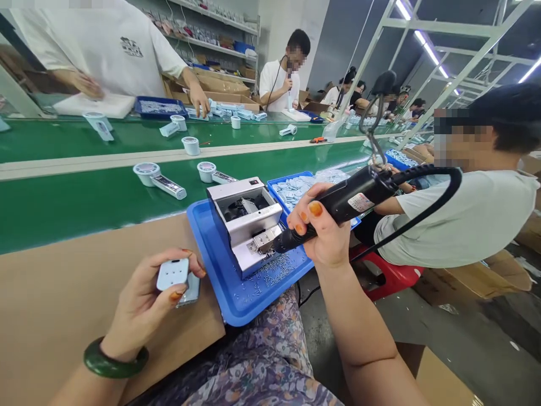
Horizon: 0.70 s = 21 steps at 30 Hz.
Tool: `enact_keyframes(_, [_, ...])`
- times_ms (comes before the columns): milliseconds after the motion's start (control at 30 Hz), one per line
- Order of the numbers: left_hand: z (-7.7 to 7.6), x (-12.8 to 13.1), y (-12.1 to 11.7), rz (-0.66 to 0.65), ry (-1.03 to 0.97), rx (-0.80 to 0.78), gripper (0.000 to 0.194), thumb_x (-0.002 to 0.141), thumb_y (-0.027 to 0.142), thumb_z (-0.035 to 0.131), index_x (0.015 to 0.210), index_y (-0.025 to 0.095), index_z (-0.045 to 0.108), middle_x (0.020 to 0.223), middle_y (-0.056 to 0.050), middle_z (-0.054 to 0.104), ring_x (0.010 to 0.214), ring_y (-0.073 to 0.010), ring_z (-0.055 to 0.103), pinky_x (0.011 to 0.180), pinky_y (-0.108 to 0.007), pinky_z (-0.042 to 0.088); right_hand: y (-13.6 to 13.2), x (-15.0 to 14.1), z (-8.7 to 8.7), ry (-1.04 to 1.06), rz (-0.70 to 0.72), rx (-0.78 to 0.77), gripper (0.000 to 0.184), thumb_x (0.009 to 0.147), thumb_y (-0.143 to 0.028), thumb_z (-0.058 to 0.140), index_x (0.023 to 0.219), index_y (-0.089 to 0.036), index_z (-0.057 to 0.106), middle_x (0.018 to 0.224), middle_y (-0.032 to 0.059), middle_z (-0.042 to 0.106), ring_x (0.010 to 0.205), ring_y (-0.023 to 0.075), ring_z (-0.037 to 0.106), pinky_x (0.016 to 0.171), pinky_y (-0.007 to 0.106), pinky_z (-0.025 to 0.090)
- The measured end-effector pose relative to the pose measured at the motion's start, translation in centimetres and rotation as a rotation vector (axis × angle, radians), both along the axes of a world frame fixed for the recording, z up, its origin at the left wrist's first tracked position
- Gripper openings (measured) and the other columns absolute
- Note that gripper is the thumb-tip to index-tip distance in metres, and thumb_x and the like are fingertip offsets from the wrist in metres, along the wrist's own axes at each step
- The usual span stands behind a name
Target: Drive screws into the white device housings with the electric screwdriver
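Gripping rotary tool [359, 194], right hand [315, 225] curled, left hand [143, 307] holding white casing [172, 274]

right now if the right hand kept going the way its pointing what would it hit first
Most likely the silver metal jig on the blue tray. The right hand grips a black rotary tool whose tip aims at the jig's front end, so the tip would get there first. Depth is unclear; it may already touch.

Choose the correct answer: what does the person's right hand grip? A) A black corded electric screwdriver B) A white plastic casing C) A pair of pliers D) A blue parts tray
A: the right hand wraps around the black corded electric screwdriver, its tip reaching the silver screw feeder.
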<state>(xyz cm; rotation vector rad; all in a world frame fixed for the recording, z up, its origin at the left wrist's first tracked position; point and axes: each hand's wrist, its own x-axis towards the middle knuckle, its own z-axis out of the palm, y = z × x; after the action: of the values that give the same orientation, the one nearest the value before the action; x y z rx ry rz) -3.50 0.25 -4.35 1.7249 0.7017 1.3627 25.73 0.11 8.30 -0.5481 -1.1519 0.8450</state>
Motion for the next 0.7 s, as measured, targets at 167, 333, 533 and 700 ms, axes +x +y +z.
enact_keyframes(167, [-0.1, 0.1, 0.0, -0.046, -0.05, 0.022, 0.03, 0.104, 0.035, 0.07, 0.133, 0.027, 0.066, 0.101, -0.007, 0.074, 0.091, -0.022, 0.075, 0.077, -0.031, 0.065, 0.2, -1.7, -1.4, -0.033, -0.082, 0.018, 0.026, 0.089, -0.039, 0.085, 0.089, -0.025, 0.063, 0.065, -0.009, 0.058, 0.047, 0.0077, 0.053, 0.049, 0.025, 0.047])
enact_keyframes(333, [0.2, 0.3, -0.2, -0.042, -0.052, 0.031, 0.031, 0.104, 0.037, 0.071, 0.133, 0.027, 0.066, 0.101, -0.005, 0.073, 0.092, -0.0207, 0.073, 0.08, -0.031, 0.065, 0.2, -3.0, -1.9, -0.103, -0.082, -0.099, 0.035, 0.086, -0.047, 0.088, 0.081, -0.023, 0.062, 0.059, -0.007, 0.055, 0.047, 0.01, 0.05, 0.047, 0.027, 0.044])
enact_keyframes(533, [0.2, 0.5, -0.3, -0.034, -0.03, 0.027, 0.031, 0.105, 0.041, 0.071, 0.132, 0.028, 0.065, 0.102, -0.005, 0.075, 0.092, -0.0202, 0.074, 0.082, -0.03, 0.065, -0.7, -2.1, -0.8, -0.118, -0.105, -0.092, 0.031, 0.089, -0.044, 0.085, 0.086, -0.023, 0.062, 0.059, -0.0085, 0.055, 0.047, 0.0091, 0.049, 0.049, 0.026, 0.044])
enact_keyframes(700, [0.6, 0.6, -0.3, -0.031, -0.02, 0.047, 0.03, 0.104, 0.043, 0.071, 0.131, 0.029, 0.066, 0.1, -0.004, 0.075, 0.088, -0.0183, 0.075, 0.08, -0.027, 0.066, -0.3, -2.3, -1.4, -0.073, -0.169, 0.013, 0.029, 0.091, -0.042, 0.084, 0.088, -0.024, 0.06, 0.063, -0.0095, 0.055, 0.048, 0.0077, 0.051, 0.052, 0.026, 0.045])
